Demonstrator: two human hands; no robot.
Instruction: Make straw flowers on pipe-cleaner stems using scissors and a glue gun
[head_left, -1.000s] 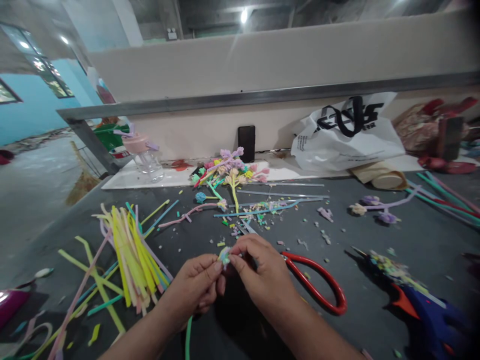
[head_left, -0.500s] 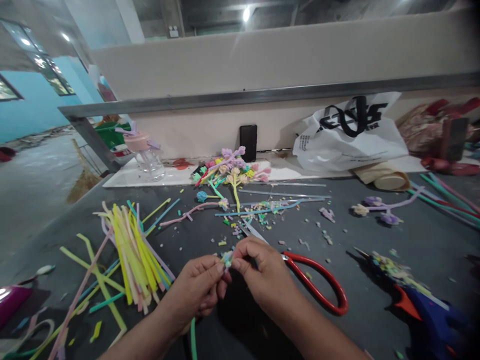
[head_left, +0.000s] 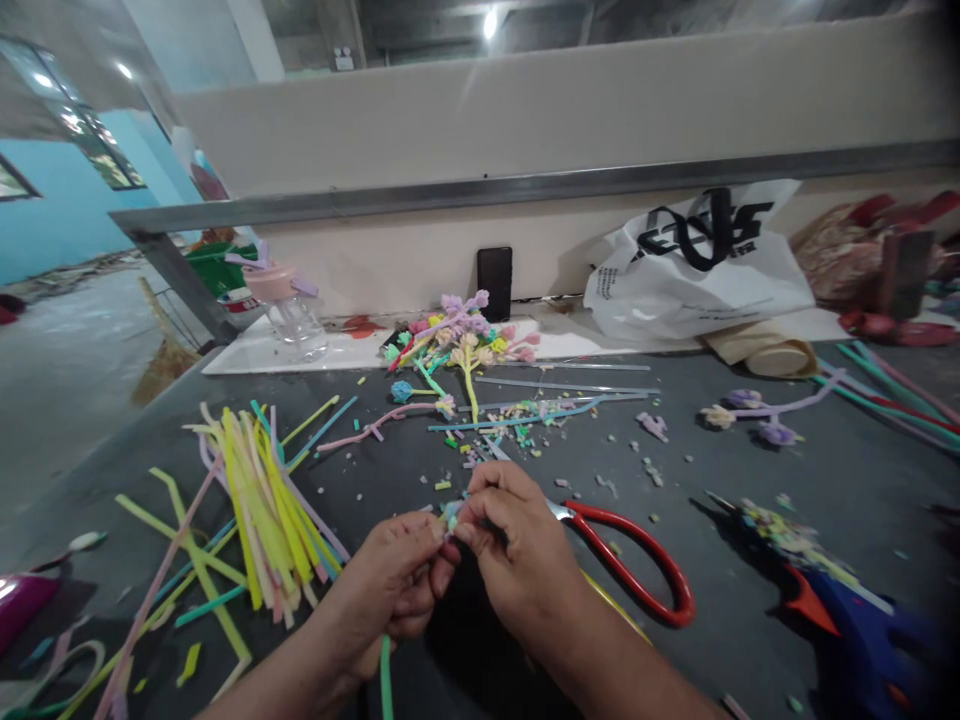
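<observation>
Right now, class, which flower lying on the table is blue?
The round flower just in front of the heap, toward its left, on a yellow stem; the heap's blossoms show purple, pink, peach, yellow and green.

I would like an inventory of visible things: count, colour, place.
Small piece: 1, pastel, front centre
Strip: 1, green, front centre
Scissors: 1, mostly red, centre
Loose strips: many, multicoloured, left and right
Flower pile: 1, multicoloured, back centre
Flower stem: 1, mostly purple, right
Thin sticks: several, clear, back centre
Scraps: many, mixed, scattered
Glue gun: 1, mostly blue, right
Phone: 1, black, back centre
Bag: 1, white, back right
Roll: 1, tan, right
Bottle: 1, clear and pink, left
Bucket: 1, green, far left
Blurred items: several, mixed, edges
Table: 1, dark grey, below
Left hand: 1, bare, front centre
Right hand: 1, bare, front centre
</observation>
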